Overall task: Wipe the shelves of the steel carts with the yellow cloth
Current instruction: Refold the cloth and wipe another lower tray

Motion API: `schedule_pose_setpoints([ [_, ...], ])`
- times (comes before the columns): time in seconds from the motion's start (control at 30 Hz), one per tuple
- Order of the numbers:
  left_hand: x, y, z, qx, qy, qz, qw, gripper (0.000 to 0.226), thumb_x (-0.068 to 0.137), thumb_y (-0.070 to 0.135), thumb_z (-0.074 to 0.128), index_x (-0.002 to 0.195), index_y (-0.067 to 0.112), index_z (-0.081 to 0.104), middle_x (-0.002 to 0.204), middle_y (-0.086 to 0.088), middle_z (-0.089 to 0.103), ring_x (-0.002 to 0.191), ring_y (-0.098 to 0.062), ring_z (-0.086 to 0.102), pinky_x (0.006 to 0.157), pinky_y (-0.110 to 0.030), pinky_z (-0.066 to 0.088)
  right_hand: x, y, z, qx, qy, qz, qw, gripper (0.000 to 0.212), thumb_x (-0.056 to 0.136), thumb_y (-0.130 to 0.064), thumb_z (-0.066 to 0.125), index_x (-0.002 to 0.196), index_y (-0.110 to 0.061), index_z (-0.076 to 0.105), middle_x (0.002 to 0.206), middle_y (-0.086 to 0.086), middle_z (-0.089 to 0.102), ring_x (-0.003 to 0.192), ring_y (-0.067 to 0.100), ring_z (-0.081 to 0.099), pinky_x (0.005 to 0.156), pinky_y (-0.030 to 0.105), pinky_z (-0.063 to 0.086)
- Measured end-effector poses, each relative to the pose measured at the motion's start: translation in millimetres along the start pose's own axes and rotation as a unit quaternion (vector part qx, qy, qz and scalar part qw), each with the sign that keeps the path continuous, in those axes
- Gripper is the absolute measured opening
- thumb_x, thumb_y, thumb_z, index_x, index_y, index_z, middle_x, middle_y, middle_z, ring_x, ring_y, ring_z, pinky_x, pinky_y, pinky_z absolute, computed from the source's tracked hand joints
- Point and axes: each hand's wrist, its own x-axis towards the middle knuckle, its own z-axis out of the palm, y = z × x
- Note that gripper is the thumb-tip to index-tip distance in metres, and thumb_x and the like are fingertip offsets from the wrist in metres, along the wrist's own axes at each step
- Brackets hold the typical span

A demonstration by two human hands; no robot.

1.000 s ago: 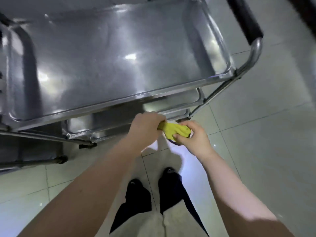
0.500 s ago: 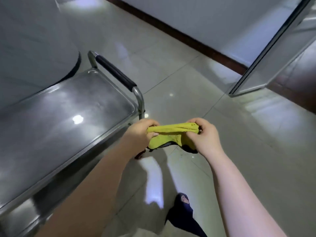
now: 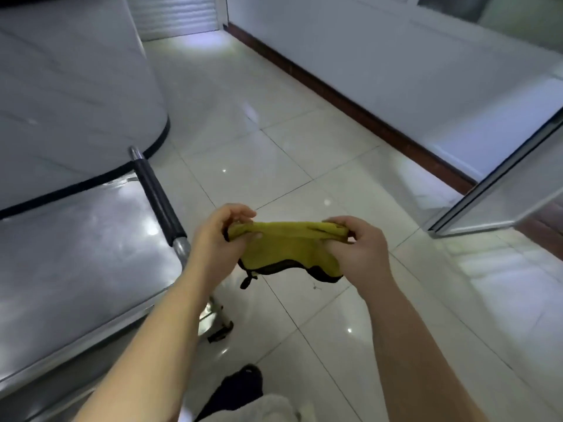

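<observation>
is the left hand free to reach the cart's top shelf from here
Probably yes for reach: the top shelf lies right beside the left hand with nothing between them. But that hand is busy, gripping one end of the yellow cloth while the right hand holds the other.

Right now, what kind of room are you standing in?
Probably a service area or hallway in a restaurant or similar building; I can't be sure. There's a steel cart with a black push handle, a shiny tile floor, and an open glass door.
</observation>
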Motion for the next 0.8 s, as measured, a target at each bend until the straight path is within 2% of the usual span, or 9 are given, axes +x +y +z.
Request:
schedule_pose_setpoints([
  [0.1, 66, -5, 0, 0.027, 0.024, -0.013, 0.999, 0.044, 0.073, 0.011, 0.081, 0.092, 0.048, 0.065, 0.090, 0.023, 0.068, 0.087, 0.003, 0.063, 0.069, -0.010, 0.050, 72, 3, 19, -0.003, -0.021, -0.012, 1.000, 0.030, 0.075, 0.000, 0.071, 0.078, -0.030, 0.070, 0.078, -0.016, 0.067, 0.074, -0.002, 0.061, 0.061, 0.010, 0.048],
  [0.23, 180, -19, -7, 0.056, -0.045, -0.017, 0.997, 0.036, 0.076, 0.018, 0.080, 0.096, 0.045, 0.067, 0.087, 0.025, 0.069, 0.085, 0.007, 0.061, 0.066, -0.008, 0.045, 183, -5, 42, -0.031, -0.051, -0.049, 0.997, 0.034, 0.076, -0.003, 0.072, 0.078, -0.036, 0.068, 0.080, -0.021, 0.066, 0.079, -0.004, 0.060, 0.062, 0.008, 0.045],
  [0.3, 235, -23, -6, 0.061, -0.051, -0.015, 0.997, 0.032, 0.076, 0.018, 0.079, 0.094, 0.043, 0.068, 0.085, 0.027, 0.067, 0.084, 0.009, 0.060, 0.063, -0.004, 0.044, 238, -13, 53, -0.052, -0.057, -0.057, 0.995, 0.032, 0.077, -0.004, 0.072, 0.081, -0.036, 0.068, 0.081, -0.019, 0.066, 0.081, -0.002, 0.060, 0.063, 0.008, 0.045],
  [0.53, 383, -46, -17, 0.049, 0.017, -0.025, 0.998, 0.033, 0.077, 0.017, 0.077, 0.093, 0.043, 0.067, 0.086, 0.030, 0.064, 0.086, 0.011, 0.058, 0.063, -0.001, 0.043, 412, -38, 107, -0.049, -0.107, -0.084, 0.990, 0.033, 0.076, -0.003, 0.068, 0.084, -0.035, 0.069, 0.083, -0.015, 0.067, 0.076, -0.002, 0.061, 0.061, 0.007, 0.044],
  [0.63, 430, -64, -26, 0.066, 0.048, -0.041, 0.996, 0.032, 0.080, 0.015, 0.074, 0.093, 0.044, 0.066, 0.085, 0.029, 0.064, 0.086, 0.010, 0.058, 0.064, -0.001, 0.043, 475, -37, 145, -0.043, -0.137, -0.097, 0.985, 0.033, 0.077, -0.002, 0.066, 0.089, -0.033, 0.069, 0.091, -0.013, 0.068, 0.084, -0.001, 0.061, 0.066, 0.008, 0.045],
  [0.8, 505, -113, -65, 0.077, 0.160, -0.096, 0.979, 0.037, 0.083, 0.008, 0.069, 0.093, 0.043, 0.067, 0.084, 0.019, 0.066, 0.081, 0.002, 0.062, 0.065, -0.010, 0.049, 598, -43, 253, -0.033, -0.259, -0.117, 0.958, 0.039, 0.078, 0.001, 0.066, 0.082, -0.037, 0.068, 0.087, -0.015, 0.068, 0.083, -0.003, 0.059, 0.064, 0.005, 0.043],
])
